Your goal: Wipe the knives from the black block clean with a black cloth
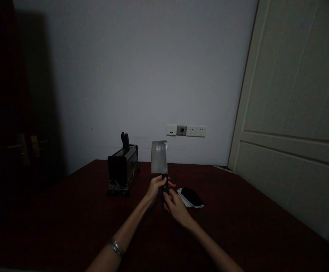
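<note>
From where I stood, the room was dim, and a person held a cleaver [159, 158] upright near the middle of the frame, its broad metal blade at the top and its black handle [165, 182] below. The left hand [154, 189] was curled loosely round the upper part of that handle, thumb across the front, some fingertips showing beyond it at the right. The right hand [178, 207] was closed on the lower part, thumb and fingers pinching it. A silvery band [116, 248] circled the left wrist, low in the frame.

Both arms reached over a dark reddish desk [232, 226]. Just right of the right hand lay a black-and-white cloth-like piece [192, 197]. At centre left stood a dark, box-shaped holder [122, 168], black handles [125, 140] jutting from its top. Behind, sockets [185, 130] lined the pale wall [142, 68]; a panelled door [289, 87] filled the right side.
</note>
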`<control>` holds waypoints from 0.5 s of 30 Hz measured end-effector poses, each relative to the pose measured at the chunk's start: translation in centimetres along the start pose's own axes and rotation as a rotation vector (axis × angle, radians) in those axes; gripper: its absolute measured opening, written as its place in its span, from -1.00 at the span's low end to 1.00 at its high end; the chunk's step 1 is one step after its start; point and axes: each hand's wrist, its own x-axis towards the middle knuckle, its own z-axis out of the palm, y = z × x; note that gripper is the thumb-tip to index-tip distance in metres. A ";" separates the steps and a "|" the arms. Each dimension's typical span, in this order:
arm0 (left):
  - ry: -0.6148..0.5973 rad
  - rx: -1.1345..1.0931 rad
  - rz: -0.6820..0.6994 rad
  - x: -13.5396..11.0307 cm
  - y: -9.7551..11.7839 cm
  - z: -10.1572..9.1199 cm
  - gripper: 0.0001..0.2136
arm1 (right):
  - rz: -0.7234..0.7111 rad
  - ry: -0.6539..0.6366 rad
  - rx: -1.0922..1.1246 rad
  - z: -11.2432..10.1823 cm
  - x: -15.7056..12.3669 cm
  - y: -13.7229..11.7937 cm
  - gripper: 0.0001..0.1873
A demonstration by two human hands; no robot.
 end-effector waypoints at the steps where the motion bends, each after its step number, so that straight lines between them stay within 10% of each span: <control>1: -0.014 -0.006 -0.003 0.0 0.0 0.1 -0.62 | -0.012 0.018 -0.002 0.1 -0.1 0.1 -0.67; 15: -0.083 -0.055 -0.016 -0.4 0.2 0.6 -0.61 | 0.001 0.087 -0.037 0.7 -0.3 -0.5 -0.53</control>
